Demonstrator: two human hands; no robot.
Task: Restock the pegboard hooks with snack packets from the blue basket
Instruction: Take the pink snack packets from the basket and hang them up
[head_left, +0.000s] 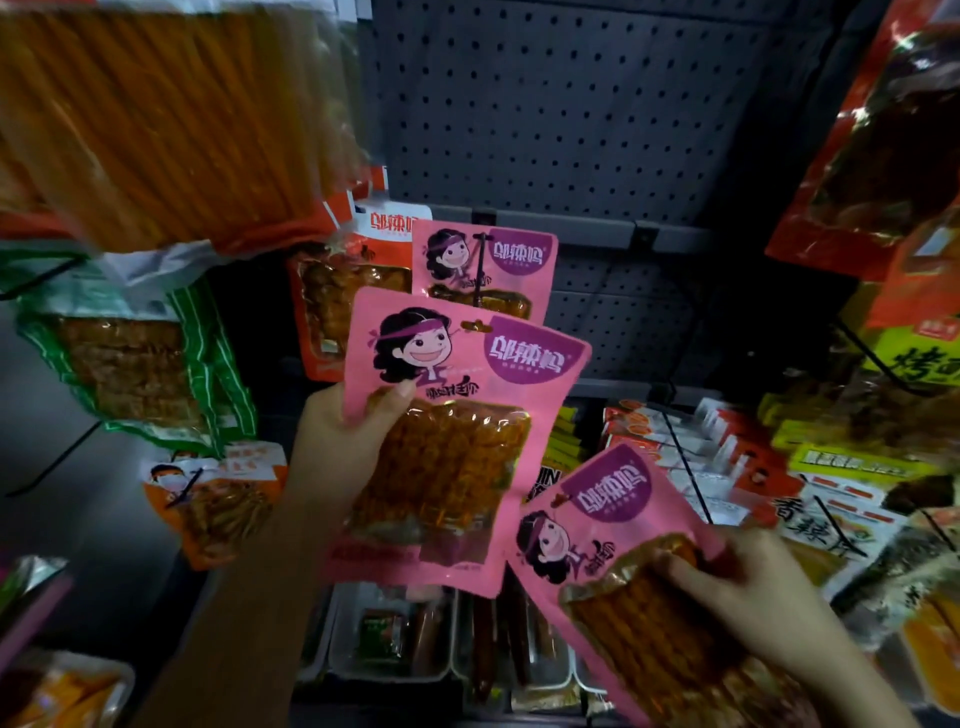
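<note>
My left hand (337, 441) grips a pink snack packet (447, 441) by its left edge and holds it upright in front of the dark pegboard (571, 104). Just behind it, another pink packet (485, 265) hangs on a black hook (480, 260). My right hand (748, 587) holds a second pink packet (623, 561), tilted to the left and lower down, with fingers over its clear window. The blue basket is not in view.
Orange stick packets (171, 114) hang large at the upper left, with a green striped packet (135, 364) below them. Red packets (883, 145) and yellow packets (914, 364) hang at the right. Bare hooks (685, 467) jut out over boxed snacks (675, 431). Clear bins (395, 639) sit below.
</note>
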